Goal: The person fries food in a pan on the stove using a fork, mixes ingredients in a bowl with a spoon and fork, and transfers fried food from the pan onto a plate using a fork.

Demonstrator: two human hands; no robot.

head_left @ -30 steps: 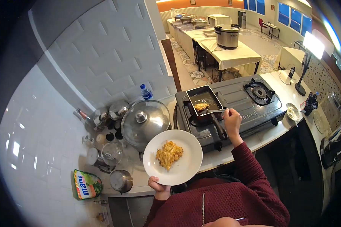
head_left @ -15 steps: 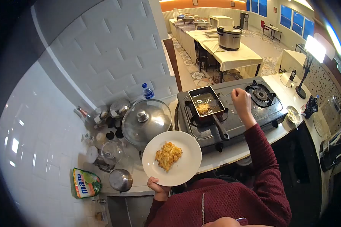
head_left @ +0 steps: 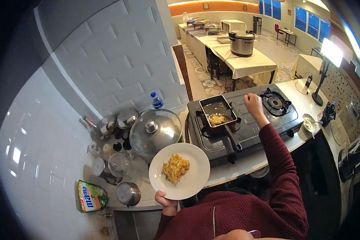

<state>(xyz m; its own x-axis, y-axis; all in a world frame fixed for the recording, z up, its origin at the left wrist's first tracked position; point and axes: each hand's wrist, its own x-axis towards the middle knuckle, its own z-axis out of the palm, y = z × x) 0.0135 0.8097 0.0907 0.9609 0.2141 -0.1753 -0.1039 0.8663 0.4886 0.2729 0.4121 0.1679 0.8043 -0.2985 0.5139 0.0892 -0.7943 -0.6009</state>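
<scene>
My left hand (head_left: 167,201) grips the near rim of a white plate (head_left: 198,173). On it lies a golden-brown fried fritter (head_left: 175,169). Over the stove, to the right of a small square frying pan (head_left: 235,140), my right hand (head_left: 253,105) is closed in a fist; whatever it holds is too faint to make out. The pan sits on the left burner, its handle toward me. Another browned fritter piece (head_left: 217,120) lies in shiny oil at the pan's near side. A dark thin shape shows by the pan's right rim.
The gas stove (head_left: 264,130) has a second burner (head_left: 275,102) at right. Left of it are a large glass-lidded pot (head_left: 158,138), a water bottle (head_left: 157,101), a steel pot (head_left: 128,193) and a green pouch (head_left: 91,196). A bowl (head_left: 309,123) and lamp (head_left: 331,52) stand at right.
The plate has shifted slightly left and down in view with my left hand. The fritter piece in the pan appears lower against the near side. My right hand stays closed.
</scene>
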